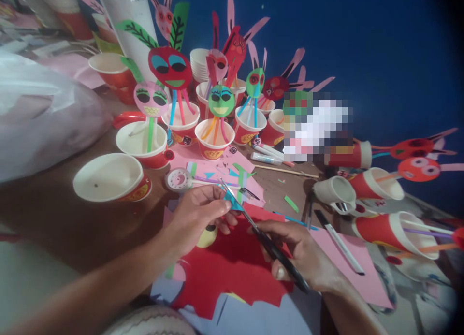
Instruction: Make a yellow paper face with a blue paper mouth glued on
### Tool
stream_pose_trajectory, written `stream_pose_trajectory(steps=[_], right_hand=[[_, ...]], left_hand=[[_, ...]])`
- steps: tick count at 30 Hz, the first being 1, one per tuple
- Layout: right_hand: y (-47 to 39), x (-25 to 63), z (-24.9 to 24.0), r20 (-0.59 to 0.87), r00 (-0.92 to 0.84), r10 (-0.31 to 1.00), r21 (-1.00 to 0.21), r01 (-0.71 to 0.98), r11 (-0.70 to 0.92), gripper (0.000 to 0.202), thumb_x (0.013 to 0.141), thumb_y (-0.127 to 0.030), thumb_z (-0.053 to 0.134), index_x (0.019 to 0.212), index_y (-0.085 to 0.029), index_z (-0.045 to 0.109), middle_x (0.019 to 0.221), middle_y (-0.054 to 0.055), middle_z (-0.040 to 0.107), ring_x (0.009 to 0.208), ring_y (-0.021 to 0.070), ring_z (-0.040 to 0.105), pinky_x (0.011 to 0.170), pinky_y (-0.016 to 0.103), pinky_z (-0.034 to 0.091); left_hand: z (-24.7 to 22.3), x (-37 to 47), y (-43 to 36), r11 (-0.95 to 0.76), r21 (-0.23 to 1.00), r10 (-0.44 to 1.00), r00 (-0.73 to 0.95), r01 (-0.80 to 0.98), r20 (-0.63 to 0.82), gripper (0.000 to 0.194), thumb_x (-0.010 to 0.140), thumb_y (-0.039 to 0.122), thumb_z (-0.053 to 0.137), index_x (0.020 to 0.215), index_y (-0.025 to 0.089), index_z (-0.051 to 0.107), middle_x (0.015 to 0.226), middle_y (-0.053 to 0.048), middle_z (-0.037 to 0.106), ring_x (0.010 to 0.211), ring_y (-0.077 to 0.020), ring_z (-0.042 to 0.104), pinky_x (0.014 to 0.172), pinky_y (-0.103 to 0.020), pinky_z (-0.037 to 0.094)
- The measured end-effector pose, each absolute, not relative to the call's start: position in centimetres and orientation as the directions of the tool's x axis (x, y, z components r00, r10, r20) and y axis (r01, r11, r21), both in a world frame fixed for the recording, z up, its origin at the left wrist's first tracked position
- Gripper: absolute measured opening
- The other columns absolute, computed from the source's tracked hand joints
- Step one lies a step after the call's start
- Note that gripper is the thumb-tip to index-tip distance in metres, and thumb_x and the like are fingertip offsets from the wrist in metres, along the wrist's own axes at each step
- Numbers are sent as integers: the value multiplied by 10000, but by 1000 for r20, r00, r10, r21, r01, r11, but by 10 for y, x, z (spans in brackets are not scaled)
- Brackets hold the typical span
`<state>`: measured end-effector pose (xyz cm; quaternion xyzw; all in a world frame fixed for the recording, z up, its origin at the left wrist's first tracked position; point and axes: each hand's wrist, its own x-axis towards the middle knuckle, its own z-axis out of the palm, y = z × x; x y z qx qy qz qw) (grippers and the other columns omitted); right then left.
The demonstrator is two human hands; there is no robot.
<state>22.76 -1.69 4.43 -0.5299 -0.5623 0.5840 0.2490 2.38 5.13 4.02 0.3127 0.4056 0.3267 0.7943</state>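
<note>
Between the thumb and fingers of my left hand [203,211] is a small piece of blue paper [233,201]. My right hand [293,250] grips black-handled scissors [279,257], whose blades lie against the blue paper, pointing up and left. Below both hands lies a cut sheet of red paper [232,272]. A yellow round piece with a dark spot [207,236] shows by the left fingers. Pink paper [355,262] with a white marker [342,245] on it lies right of my right hand.
Red and white paper cups [214,140] with paper faces on strips stand behind my hands. An uncovered cup [108,178] is at the left, near a translucent plastic bag [47,117]. A tape roll [178,180], a wooden stick [286,171] and a white mug [335,192] surround the work area.
</note>
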Motion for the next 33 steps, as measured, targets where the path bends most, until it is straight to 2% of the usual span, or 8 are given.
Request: stream_pose_trajectory(steps=[3,19,33], right_hand=[[-16,228,45,-342,-304,889,-919,307,-248,636,539,-642,723,965,-170,694,615,-1,516,555,121,419,484,218,373],[-18,226,42,-351,-314,882,-936,144,-321,597,562,-505,782,1029,-150,667,603,-20,510,530,96,405,476,205,342],[-17,225,42,-364,-347,864,-931,100,-352,607,582,-509,768,1032,-121,648,568,-29,498,486,77,376,446,202,304]], left_hand=[[40,24,51,581,773,778,451,-255,-436,144,666,205,680,681,136,554,577,20,595,539,-128,606,460,-219,498],[40,24,50,579,780,775,459,-239,-435,161,686,229,673,662,144,539,561,-8,631,529,-130,597,471,-220,494],[40,24,50,604,764,752,480,-228,-452,152,681,239,672,664,138,560,565,-15,633,530,-130,589,462,-221,483]])
